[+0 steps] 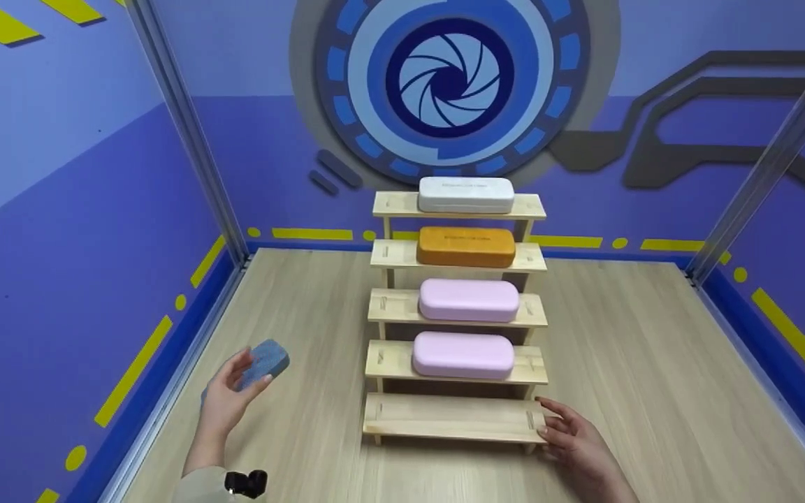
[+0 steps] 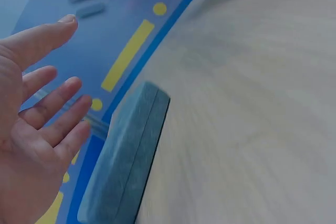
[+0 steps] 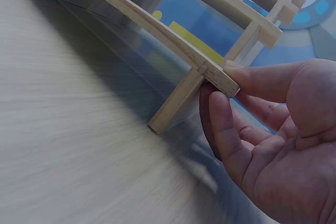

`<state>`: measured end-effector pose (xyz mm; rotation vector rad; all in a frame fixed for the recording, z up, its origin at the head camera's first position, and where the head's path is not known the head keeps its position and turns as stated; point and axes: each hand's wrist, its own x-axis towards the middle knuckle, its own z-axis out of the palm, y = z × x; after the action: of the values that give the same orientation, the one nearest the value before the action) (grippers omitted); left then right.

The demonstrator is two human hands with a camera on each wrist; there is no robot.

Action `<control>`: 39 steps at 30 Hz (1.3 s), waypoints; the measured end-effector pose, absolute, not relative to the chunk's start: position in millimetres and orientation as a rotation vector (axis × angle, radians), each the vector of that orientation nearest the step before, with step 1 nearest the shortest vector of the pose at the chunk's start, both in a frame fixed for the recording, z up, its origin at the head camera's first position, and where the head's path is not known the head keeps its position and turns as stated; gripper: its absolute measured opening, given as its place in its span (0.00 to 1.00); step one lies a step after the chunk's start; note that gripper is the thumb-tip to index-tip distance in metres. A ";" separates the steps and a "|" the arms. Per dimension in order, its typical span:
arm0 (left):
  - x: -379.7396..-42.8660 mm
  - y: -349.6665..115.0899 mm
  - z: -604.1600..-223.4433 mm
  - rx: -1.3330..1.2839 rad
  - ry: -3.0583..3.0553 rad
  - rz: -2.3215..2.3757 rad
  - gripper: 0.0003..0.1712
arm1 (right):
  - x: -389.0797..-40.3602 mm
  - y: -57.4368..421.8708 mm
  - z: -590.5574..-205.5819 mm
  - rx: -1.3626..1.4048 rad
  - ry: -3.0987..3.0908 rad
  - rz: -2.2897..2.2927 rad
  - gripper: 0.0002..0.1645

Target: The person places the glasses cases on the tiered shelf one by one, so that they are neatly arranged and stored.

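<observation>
A wooden stepped display rack (image 1: 455, 418) stands on the table. The right hand (image 1: 577, 447) pinches the right end of its lowest shelf; in the right wrist view the thumb lies on top and the fingers underneath, beside the rack's front leg (image 3: 178, 100). A blue glasses case (image 1: 273, 355) lies on the table left of the rack. Over it hovers the left hand (image 1: 224, 402), partly hiding it. The left wrist view has that hand (image 2: 34, 166) with fingers spread, apart from the closed blue case (image 2: 128, 156).
On the upper steps, one per step, sit a white case (image 1: 466, 195), an orange case (image 1: 466, 247), a pink case (image 1: 469, 300) and another pink case (image 1: 463, 355). Blue-purple panels (image 1: 249, 133) with metal corner posts (image 1: 182, 119) enclose the wooden tabletop (image 1: 305, 293).
</observation>
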<state>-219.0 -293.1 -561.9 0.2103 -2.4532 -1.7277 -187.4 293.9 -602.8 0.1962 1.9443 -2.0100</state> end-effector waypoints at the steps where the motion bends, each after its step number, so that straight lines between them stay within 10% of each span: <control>1: -217.9 -297.4 -563.4 0.241 -2.458 -1.719 0.45 | -187.1 293.8 -602.7 0.203 1.945 -2.007 0.47; 28: -214.4 -343.1 -611.9 0.645 -2.567 -1.589 0.71 | -187.2 295.4 -604.0 0.116 1.945 -2.019 0.46; 39: -214.6 -343.9 -615.9 0.586 -2.660 -1.480 0.61 | -187.3 292.7 -602.7 0.196 1.935 -2.024 0.47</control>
<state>-214.6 -343.9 -615.9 0.5864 -2.6595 -1.4798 -187.3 292.7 -602.7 0.1957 1.9352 -2.0238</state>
